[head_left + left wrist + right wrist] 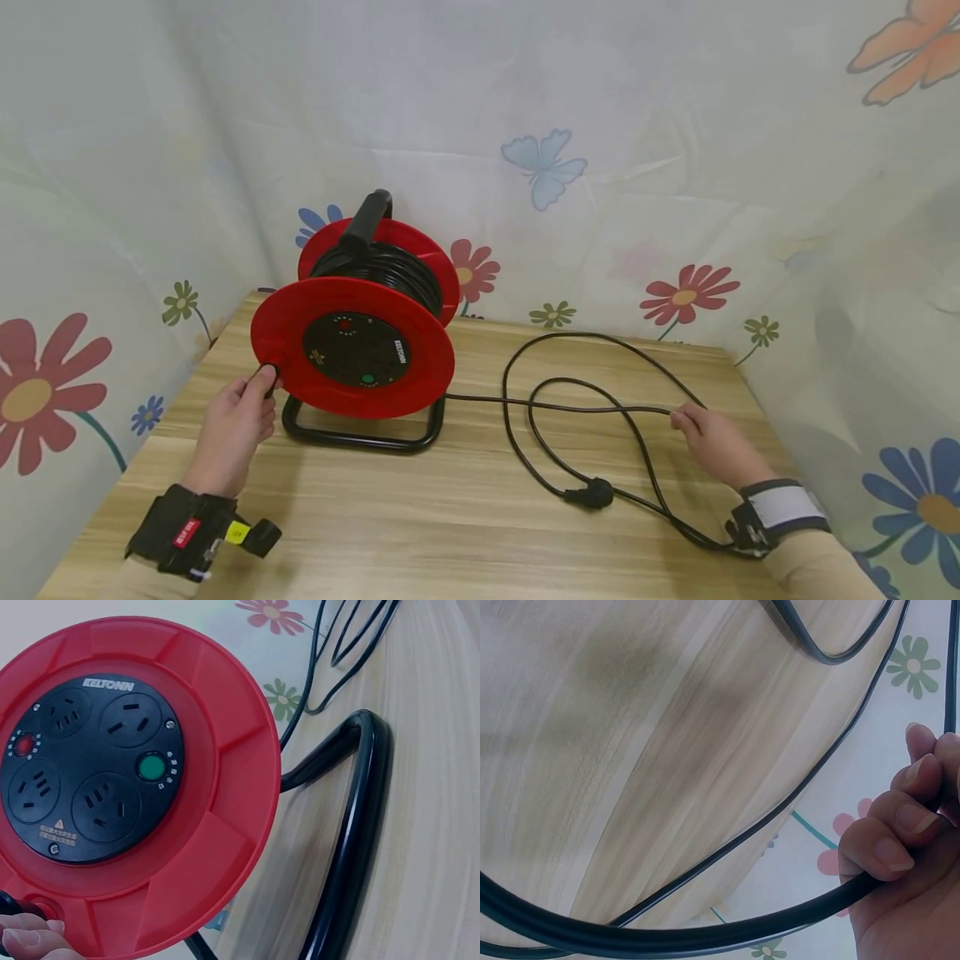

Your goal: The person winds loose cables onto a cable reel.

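A red cable reel with black cord wound on its drum stands at the left of the wooden table on a black tube frame. My left hand grips the small black crank knob at the rim of its front disc. On that disc is a black socket panel with a red and a green button. My right hand holds the black cable, which runs nearly straight from the reel to the fingers. In the right wrist view, the fingers curl round the cable.
Loose loops of the cable lie on the right half of the table. Its black plug rests among them, near the middle. A flowered curtain hangs close behind and at both sides. The reel's black carrying handle sticks up on top.
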`<state>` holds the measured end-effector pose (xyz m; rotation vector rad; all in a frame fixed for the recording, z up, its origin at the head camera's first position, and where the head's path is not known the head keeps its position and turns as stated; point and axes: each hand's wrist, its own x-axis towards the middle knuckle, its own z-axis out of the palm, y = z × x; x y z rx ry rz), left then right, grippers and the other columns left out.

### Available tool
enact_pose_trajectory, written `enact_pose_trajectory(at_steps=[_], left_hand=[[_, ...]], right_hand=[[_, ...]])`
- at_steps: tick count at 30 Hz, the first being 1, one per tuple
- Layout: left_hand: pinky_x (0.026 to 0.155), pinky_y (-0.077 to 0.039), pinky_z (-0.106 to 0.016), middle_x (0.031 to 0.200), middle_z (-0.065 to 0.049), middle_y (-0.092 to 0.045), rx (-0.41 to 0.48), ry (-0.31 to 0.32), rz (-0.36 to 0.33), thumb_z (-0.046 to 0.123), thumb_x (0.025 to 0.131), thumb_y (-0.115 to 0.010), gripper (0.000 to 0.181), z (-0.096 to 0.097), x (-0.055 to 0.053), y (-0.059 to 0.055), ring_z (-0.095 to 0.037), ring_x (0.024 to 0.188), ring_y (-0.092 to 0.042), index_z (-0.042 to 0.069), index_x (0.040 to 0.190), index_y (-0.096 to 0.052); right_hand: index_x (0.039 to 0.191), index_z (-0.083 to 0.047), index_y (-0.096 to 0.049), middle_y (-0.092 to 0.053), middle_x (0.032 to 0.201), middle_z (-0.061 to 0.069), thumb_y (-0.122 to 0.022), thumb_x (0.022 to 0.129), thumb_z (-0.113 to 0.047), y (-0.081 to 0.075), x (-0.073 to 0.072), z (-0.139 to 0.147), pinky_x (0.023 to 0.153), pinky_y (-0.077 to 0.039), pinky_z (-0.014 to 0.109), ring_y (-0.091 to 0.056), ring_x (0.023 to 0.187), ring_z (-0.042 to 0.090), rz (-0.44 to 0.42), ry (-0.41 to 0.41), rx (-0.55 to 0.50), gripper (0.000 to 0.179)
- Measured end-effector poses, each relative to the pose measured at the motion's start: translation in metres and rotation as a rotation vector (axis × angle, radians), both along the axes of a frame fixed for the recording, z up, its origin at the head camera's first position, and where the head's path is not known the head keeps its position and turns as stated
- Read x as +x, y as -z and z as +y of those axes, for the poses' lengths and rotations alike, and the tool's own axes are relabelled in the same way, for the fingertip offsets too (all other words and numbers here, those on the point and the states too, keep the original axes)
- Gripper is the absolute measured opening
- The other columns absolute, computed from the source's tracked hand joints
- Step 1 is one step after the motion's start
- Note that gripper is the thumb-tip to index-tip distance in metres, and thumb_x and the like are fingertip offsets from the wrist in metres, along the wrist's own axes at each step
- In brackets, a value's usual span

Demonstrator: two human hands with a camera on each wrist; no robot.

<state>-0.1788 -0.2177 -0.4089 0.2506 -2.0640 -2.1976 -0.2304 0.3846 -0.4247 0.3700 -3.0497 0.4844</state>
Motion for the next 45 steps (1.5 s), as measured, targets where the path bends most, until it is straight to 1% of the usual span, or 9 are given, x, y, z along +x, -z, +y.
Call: enact_pose_trajectory(at_steps=[2,5,11,15,20,28,33,40,45], left_hand=[[0.045,-0.024,-0.031,0.056,0.002,-0.028,-0.007,-0.003,-0.008,0.045,0.087,-0.049,0.044,0.0,0.0,-0.002,-0.012,0.045,-0.025,0.002,0.096,-0.044],[0.046,-0.025,-0.031,0.057,0.001,-0.028,-0.013,-0.013,-0.02,0.046,0.086,-0.049,0.049,0.0,0.0,-0.003,-0.013,0.046,-0.026,0.0,0.1,-0.044],[0.046,-0.029,-0.028,0.06,0.0,-0.032,-0.022,-0.042,-0.015,0.046,0.085,-0.051,0.052,-0.001,0.0,-0.007,-0.013,0.048,-0.03,-0.002,0.102,-0.043],[0.047,-0.031,-0.028,0.061,0.0,-0.033,-0.063,-0.049,-0.023,0.048,0.085,-0.05,0.053,-0.002,-0.001,-0.012,-0.013,0.051,-0.032,-0.001,0.103,-0.042],[0.047,-0.031,-0.028,0.06,-0.001,-0.033,-0.083,-0.052,-0.027,0.05,0.085,-0.049,0.054,-0.002,-0.001,-0.02,-0.015,0.051,-0.033,-0.001,0.103,-0.042],[0.045,-0.027,-0.029,0.057,0.0,-0.031,-0.123,-0.052,0.01,0.05,0.085,-0.048,0.056,-0.001,-0.003,-0.031,-0.013,0.048,-0.029,-0.002,0.105,-0.043],[0.043,-0.026,-0.03,0.058,-0.001,-0.032,-0.144,-0.037,0.05,0.047,0.086,-0.048,0.054,-0.002,-0.003,-0.035,-0.014,0.048,-0.03,-0.003,0.105,-0.043],[0.043,-0.025,-0.03,0.061,-0.002,-0.034,-0.154,-0.029,0.102,0.043,0.088,-0.049,0.047,-0.002,-0.004,-0.039,-0.014,0.049,-0.032,-0.002,0.101,-0.044],[0.043,-0.024,-0.031,0.059,-0.002,-0.032,-0.207,-0.026,0.132,0.043,0.089,-0.046,0.047,0.001,-0.004,-0.041,-0.015,0.048,-0.03,-0.003,0.098,-0.042]], right_hand=[[0.094,-0.006,-0.055,-0.058,0.082,0.01,-0.036,0.096,-0.028,0.002,0.0,0.0,0.057,-0.039,0.036,-0.048,0.066,0.018,-0.005,-0.003,-0.002,0.029],[0.095,-0.007,-0.054,-0.059,0.084,0.01,-0.035,0.096,-0.031,0.005,0.0,-0.001,0.057,-0.038,0.034,-0.048,0.065,0.017,-0.005,0.008,0.0,0.031],[0.098,-0.006,-0.054,-0.059,0.093,0.013,-0.033,0.096,-0.035,0.006,-0.001,-0.005,0.059,-0.04,0.037,-0.052,0.073,0.02,-0.049,0.029,-0.007,0.036],[0.098,-0.005,-0.056,-0.059,0.095,0.013,-0.035,0.096,-0.032,0.007,-0.002,-0.01,0.064,-0.043,0.04,-0.055,0.082,0.023,-0.064,0.045,0.008,0.034],[0.096,-0.005,-0.057,-0.059,0.093,0.009,-0.039,0.096,-0.027,0.006,-0.003,-0.018,0.068,-0.043,0.043,-0.056,0.086,0.025,-0.048,0.026,0.012,0.029],[0.093,-0.006,-0.06,-0.061,0.089,0.006,-0.044,0.094,-0.023,0.007,-0.003,-0.027,0.065,-0.043,0.04,-0.056,0.08,0.021,0.008,-0.004,0.019,0.023],[0.093,-0.006,-0.06,-0.062,0.088,0.006,-0.045,0.094,-0.021,0.01,-0.004,-0.031,0.064,-0.044,0.039,-0.057,0.079,0.02,0.014,-0.011,0.018,0.022],[0.094,-0.006,-0.058,-0.061,0.09,0.007,-0.043,0.095,-0.021,0.012,-0.005,-0.034,0.066,-0.044,0.04,-0.057,0.081,0.021,-0.019,-0.014,0.003,0.022],[0.095,-0.006,-0.057,-0.061,0.092,0.009,-0.042,0.095,-0.023,0.011,-0.006,-0.037,0.065,-0.043,0.039,-0.056,0.081,0.02,-0.046,-0.003,-0.004,0.023]])
